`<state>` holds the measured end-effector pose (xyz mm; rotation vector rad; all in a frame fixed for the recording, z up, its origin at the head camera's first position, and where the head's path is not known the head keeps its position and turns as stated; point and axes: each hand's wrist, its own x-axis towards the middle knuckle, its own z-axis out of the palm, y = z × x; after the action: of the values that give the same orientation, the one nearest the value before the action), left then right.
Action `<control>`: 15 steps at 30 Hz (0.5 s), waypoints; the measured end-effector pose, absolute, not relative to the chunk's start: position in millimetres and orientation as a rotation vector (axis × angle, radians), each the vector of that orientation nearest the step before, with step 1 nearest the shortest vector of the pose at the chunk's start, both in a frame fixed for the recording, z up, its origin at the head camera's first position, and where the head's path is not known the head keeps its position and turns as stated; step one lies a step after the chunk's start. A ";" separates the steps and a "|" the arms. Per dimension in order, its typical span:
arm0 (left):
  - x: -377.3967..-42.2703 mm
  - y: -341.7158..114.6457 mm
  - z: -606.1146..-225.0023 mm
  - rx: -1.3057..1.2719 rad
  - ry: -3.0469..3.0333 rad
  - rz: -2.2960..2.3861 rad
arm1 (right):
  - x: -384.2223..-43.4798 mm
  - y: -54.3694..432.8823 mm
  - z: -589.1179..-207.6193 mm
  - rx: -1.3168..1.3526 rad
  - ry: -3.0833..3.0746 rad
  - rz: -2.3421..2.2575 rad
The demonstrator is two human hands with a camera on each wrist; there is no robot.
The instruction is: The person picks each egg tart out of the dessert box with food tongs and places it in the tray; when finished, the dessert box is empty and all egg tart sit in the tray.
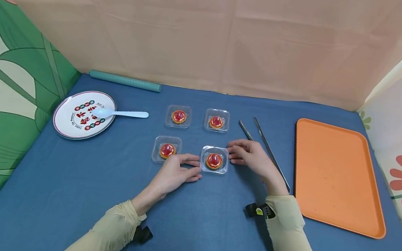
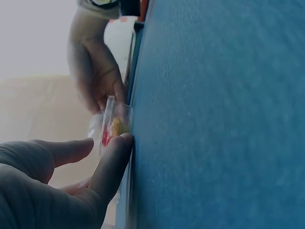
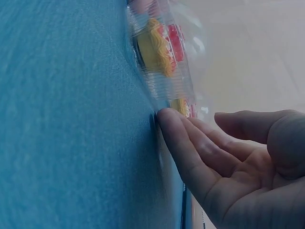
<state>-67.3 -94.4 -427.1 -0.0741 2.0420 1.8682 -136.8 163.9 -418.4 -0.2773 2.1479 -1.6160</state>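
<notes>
A clear plastic box [image 1: 214,160] with a small red-topped tart [image 1: 214,161] inside sits on the blue cloth between both hands. My left hand [image 1: 176,171] is at its left side, with extended fingertips at or very near the wall. On the opposite side my right hand [image 1: 249,155] has loosely extended fingers close to the box; whether they touch it I cannot tell. In the right wrist view, those fingers [image 3: 186,148] hold nothing, and the tart's ruffled yellow side [image 3: 159,47] shows through the plastic. In the left wrist view the left thumb [image 2: 71,151] stands apart from the box.
Similar boxed tarts stand left [image 1: 167,150], behind left [image 1: 178,116] and behind [image 1: 217,121]. A white plate [image 1: 68,118] bears a pale spoon [image 1: 131,114]. Metal tongs [image 1: 262,138] lie beside the right hand, left of an orange tray [image 1: 339,177]. A green roll [image 1: 124,80] lies at the back edge.
</notes>
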 end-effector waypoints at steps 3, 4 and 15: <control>-67.1 -93.5 -428.4 -0.072 2.030 1.867 | -137.0 163.7 -419.4 -0.266 2.140 -1.628; -67.0 -93.2 -428.7 -0.070 2.027 1.866 | -137.3 163.5 -419.8 -0.262 2.138 -1.632; -67.2 -92.4 -430.9 -0.060 2.022 1.867 | -138.7 160.4 -425.4 -0.274 2.129 -1.606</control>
<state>-67.2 -92.4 -430.9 -0.0599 2.0217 1.8669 -138.7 160.4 -425.4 -0.2736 2.1294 -1.6063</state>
